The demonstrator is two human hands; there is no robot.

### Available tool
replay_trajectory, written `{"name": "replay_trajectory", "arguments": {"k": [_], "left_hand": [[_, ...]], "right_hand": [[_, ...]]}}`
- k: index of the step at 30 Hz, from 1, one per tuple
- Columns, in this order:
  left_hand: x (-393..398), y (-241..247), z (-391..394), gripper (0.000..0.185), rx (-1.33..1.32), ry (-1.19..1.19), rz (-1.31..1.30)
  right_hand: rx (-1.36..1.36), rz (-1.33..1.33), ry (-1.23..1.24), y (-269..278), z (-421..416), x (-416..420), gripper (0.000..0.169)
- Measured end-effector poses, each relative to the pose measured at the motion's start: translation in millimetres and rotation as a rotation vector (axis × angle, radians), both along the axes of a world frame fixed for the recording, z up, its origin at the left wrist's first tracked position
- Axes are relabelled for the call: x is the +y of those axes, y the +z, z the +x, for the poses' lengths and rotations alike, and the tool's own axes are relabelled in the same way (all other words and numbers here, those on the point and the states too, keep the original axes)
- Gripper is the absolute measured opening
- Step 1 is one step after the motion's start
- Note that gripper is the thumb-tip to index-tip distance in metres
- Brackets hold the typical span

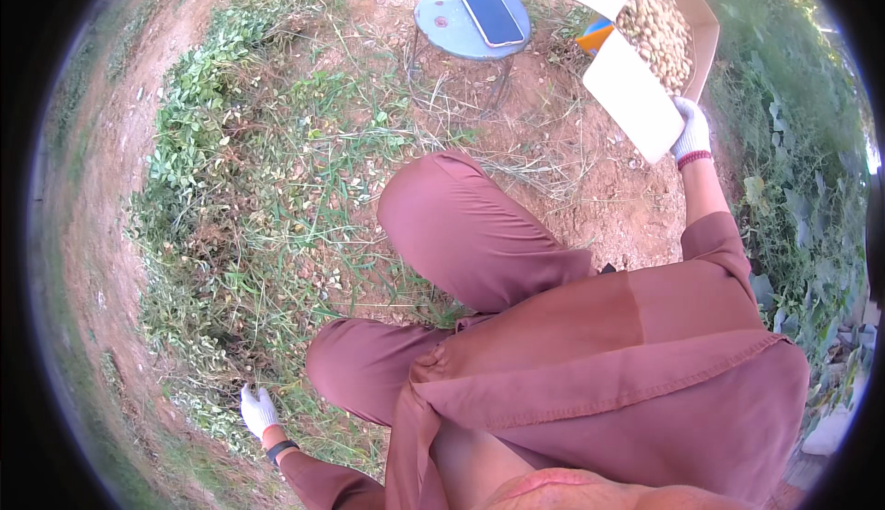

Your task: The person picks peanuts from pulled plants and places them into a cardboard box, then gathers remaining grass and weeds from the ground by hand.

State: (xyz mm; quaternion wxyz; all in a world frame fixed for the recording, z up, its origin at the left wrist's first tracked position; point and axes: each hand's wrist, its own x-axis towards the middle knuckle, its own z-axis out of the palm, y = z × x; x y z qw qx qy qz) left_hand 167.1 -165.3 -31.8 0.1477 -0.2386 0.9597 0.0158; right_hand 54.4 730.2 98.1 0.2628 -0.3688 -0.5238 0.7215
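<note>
My right hand (pixel 691 127), in a white knit glove with a red cuff, grips a cardboard box (pixel 706 46) at its near corner, beside a pale open flap. Inside the box lies a heap of what look like unshelled peanuts (pixel 657 29). Far to the lower left, my left hand (pixel 258 410) wears a matching glove, with a dark band on the wrist. Its visible fingers are spread at the edge of a long heap of uprooted leafy plants (pixel 200 116). I see nothing held in it, though the fingertips are partly lost among dry stems.
A small round stool (pixel 442 40) with thin metal legs stands ahead, a smartphone (pixel 492 15) on its seat. An orange and blue object (pixel 594 36) sits beside the box. Dense green vines (pixel 795 164) border the right side. Reddish soil (pixel 608 199) shows between my knees and the box.
</note>
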Motion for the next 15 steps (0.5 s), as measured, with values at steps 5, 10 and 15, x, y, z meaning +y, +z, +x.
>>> {"name": "replay_trajectory", "arguments": {"k": [5, 10, 15], "left_hand": [[-1, 5, -27, 0.042, 0.06, -0.09, -0.005], [8, 20, -33, 0.046, -0.028, -0.056, -0.047], [20, 37, -5, 0.048, -0.116, 0.079, 0.044]], "right_hand": [[-0.061, -0.17, -0.208, -111, 84, 20, 0.029], [-0.29, -0.461, -0.264, -208, 138, -13, 0.035], [-0.325, -0.465, -0.296, -284, 138, -22, 0.023]]}}
